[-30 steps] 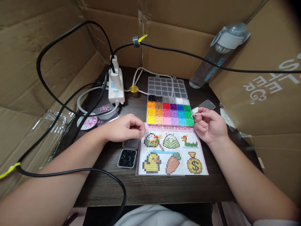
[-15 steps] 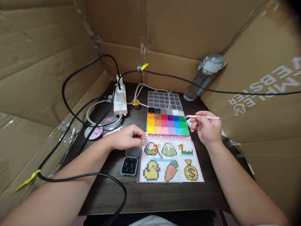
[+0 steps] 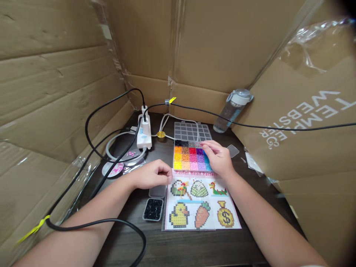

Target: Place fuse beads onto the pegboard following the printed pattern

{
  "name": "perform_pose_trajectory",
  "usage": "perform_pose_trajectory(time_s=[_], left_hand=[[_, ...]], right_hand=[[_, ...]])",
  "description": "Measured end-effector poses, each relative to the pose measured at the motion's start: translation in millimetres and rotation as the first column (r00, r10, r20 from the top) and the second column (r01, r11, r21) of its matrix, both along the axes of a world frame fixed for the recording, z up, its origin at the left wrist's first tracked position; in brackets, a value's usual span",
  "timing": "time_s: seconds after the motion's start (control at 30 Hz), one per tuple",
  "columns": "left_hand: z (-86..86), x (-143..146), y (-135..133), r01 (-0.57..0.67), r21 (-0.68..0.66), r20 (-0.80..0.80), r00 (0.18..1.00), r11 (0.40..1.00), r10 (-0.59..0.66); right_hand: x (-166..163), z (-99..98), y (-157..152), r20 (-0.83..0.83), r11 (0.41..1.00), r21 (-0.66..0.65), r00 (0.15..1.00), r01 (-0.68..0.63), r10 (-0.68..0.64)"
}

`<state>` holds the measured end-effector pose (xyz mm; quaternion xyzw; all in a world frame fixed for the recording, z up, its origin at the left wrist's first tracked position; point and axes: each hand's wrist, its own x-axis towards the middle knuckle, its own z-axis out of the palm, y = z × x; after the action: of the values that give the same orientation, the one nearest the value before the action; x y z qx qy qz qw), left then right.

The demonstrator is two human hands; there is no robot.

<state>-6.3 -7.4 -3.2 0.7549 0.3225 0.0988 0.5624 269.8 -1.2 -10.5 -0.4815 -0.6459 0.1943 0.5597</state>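
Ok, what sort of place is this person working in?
Probably a makeshift craft desk: cardboard panels wall in a dark tabletop, on which lie sorted coloured beads and a Perler Bead Pattern sheet.

Both hands (image 3: 152, 174): bare | wrists (image 3: 231, 173): bare | forearms (image 3: 261, 207): bare, tapering wristward

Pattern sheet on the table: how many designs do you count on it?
6. Top row, left to right: a partly covered dark-outlined figure, a pale green mound, a dragon. Bottom row: a duck, a carrot, a money bag. No whole design seems hidden.
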Motion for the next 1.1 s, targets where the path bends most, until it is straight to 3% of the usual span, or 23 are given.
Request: perform_pose_trajectory(time_s=[0.13, 0.4, 1.1], left_hand=[[-1.0, 1, 0, -0.001, 0.001, 0.003, 1.000, 1.000, 0.001], [-2.4, 2, -1, 0.001, -0.027, 0.013, 1.000, 1.000, -0.001], [1.8, 3, -2, -0.009, -0.057, 0.009, 1.000, 0.998, 0.010]], right_hand=[[-10, -14.0, -2, 0.012, 0.999, -0.014, 0.999, 0.035, -0.035], [-28, -16.6, -13, 0.009, 0.998, -0.045, 0.999, -0.038, 0.039], [-14, -18.5, -20, 0.018, 0.968, -0.234, 0.995, -0.089, 0.096]])
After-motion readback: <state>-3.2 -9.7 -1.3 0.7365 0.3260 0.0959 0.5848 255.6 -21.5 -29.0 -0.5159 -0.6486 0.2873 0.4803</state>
